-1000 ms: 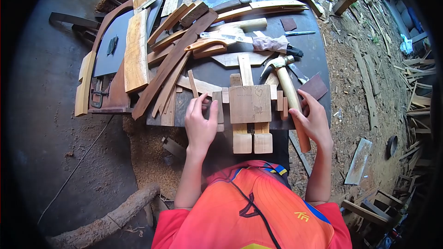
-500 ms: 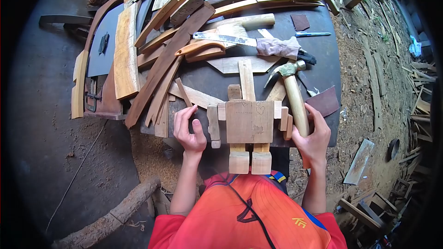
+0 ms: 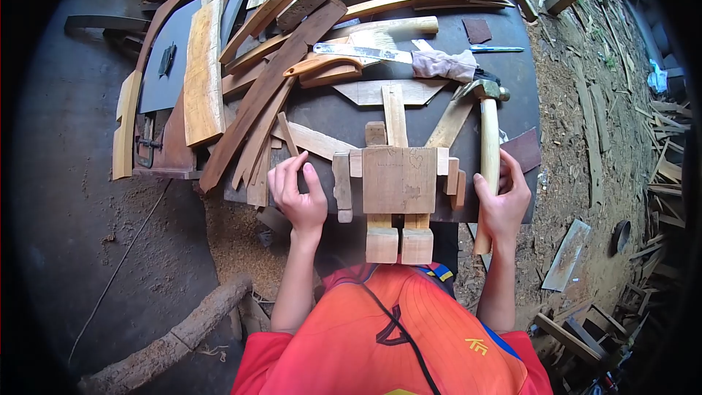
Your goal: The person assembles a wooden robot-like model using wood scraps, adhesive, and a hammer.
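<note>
The right hand (image 3: pixel 504 205) wraps the smooth, pale handle (image 3: pixel 489 153) of a claw hammer (image 3: pixel 488 128); the left hand (image 3: pixel 300 194), loosely curled, is empty. Between them a blocky, unpainted wooden figure (image 3: pixel 398 190), square torso (image 3: pixel 398 172) faintly marked, rests at the table's (image 3: pixel 516 88) near edge.

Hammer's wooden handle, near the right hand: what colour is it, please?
The hammer handle is pale yellowish tan; the head view shows it best.

You are wearing a shirt (image 3: pixel 439 314) with a yellow logo (image 3: pixel 477 346) and dark emblem (image 3: pixel 387 329), bottom centre; the mid-frame block (image 3: pixel 398 194) is bearing faint marks (image 3: pixel 413 163), none legible.
</note>
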`<state>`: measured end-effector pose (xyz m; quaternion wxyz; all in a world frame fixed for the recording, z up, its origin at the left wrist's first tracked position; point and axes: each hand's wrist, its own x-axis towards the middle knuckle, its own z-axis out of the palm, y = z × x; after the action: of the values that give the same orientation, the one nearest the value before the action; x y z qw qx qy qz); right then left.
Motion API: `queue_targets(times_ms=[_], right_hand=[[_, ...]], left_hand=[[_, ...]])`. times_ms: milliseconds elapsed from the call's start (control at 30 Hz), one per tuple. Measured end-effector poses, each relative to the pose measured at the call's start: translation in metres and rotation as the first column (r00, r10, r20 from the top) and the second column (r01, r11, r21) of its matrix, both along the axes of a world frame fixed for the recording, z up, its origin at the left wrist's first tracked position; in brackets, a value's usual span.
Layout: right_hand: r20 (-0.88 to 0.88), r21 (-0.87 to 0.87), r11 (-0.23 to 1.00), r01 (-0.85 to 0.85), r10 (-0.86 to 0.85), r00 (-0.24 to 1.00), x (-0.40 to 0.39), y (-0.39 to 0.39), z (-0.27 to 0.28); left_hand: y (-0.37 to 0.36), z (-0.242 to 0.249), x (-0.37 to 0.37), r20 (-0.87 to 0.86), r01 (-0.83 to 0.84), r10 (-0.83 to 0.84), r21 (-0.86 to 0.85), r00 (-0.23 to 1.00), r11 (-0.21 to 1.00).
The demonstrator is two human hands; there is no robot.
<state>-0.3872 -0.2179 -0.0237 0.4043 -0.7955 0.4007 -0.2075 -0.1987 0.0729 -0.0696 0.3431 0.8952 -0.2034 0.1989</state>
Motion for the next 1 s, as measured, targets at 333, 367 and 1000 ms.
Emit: queue_targets(times_ms=[333, 367, 1000], right_hand=[[0.134, 0.085, 0.996, 0.000, -0.012, 0.991, -0.008, -0.009, -0.015], [0.152, 0.103, 0.995, -0.006, -0.010, 0.988, -0.009, -0.010, -0.015], [-0.070, 0.003, 1.000, 0.015, -0.015, 0.997, -0.017, -0.034, 0.038]], left_hand=[[0.029, 0.014, -0.007, -0.064, -0.058, 0.063, 0.073, 0.996, 0.996], [0.028, 0.014, -0.008, -0.052, -0.047, 0.048, 0.013, 0.998, 0.999], [0.010, 0.040, -0.043, -0.588, 0.138, -0.219, -0.180, 0.779, 0.974]])
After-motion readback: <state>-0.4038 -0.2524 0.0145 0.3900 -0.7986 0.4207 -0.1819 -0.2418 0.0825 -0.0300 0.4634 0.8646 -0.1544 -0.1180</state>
